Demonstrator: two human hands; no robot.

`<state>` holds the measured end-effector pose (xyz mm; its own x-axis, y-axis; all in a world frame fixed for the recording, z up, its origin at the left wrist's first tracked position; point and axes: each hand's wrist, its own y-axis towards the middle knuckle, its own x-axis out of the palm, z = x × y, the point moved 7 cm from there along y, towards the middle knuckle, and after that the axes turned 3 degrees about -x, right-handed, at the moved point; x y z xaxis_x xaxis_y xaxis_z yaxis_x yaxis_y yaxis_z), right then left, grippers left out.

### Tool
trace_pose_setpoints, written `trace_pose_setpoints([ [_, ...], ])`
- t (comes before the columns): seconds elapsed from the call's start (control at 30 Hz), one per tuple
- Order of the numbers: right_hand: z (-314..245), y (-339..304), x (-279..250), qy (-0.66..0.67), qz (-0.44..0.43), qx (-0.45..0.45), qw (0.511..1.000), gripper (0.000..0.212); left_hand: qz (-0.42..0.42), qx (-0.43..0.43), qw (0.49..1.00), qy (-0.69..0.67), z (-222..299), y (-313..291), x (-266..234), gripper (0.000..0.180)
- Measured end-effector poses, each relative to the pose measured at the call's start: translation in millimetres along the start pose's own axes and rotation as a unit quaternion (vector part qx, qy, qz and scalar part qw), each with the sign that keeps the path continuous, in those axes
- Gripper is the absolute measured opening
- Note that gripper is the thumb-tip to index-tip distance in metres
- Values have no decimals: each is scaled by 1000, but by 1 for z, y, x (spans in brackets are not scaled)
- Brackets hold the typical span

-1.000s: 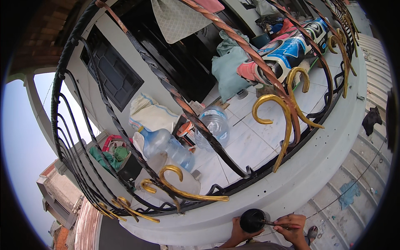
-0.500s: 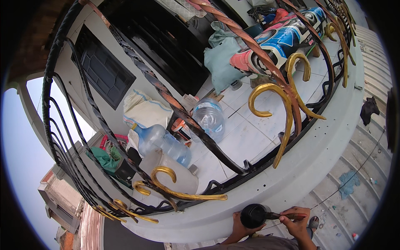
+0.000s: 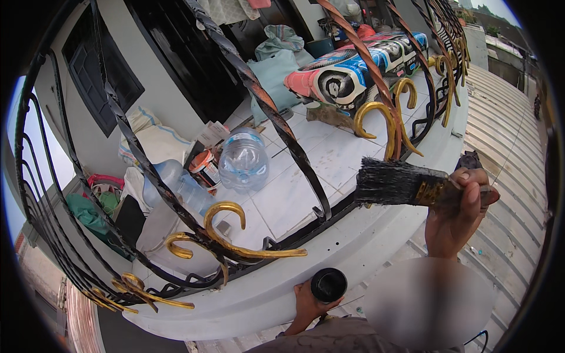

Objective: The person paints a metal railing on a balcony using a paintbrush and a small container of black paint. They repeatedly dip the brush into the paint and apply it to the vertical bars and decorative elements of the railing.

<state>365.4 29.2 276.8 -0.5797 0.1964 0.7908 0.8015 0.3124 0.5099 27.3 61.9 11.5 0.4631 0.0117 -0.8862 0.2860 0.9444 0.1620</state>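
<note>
Head view, looking down, close over railing (image 3: 259, 106), perhaps tilted

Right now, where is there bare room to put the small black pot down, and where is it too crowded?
The white ledge below the railing lies bare between the left hand holding the black pot and the right hand with the brush. Behind the bars, bare floor tiles lie beside the water bottle. Bottles, bags and a can crowd the left.
</note>
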Motion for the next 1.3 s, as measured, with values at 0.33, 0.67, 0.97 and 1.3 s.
trace_pose_setpoints([
  [0.33,-51,34,189,-179,-351,-367,843,19,64,57,996,5,6,-1,-4,92],
  [0.67,-56,32,171,-176,-340,-351,855,15,115,89,989,-16,13,-3,-15,95],
  [0.97,-64,30,176,-194,-338,-360,847,14,87,54,993,-61,11,-1,-15,75],
  [1.3,-51,42,171,-220,-347,-325,852,15,85,52,995,-32,6,-1,-8,68],
])
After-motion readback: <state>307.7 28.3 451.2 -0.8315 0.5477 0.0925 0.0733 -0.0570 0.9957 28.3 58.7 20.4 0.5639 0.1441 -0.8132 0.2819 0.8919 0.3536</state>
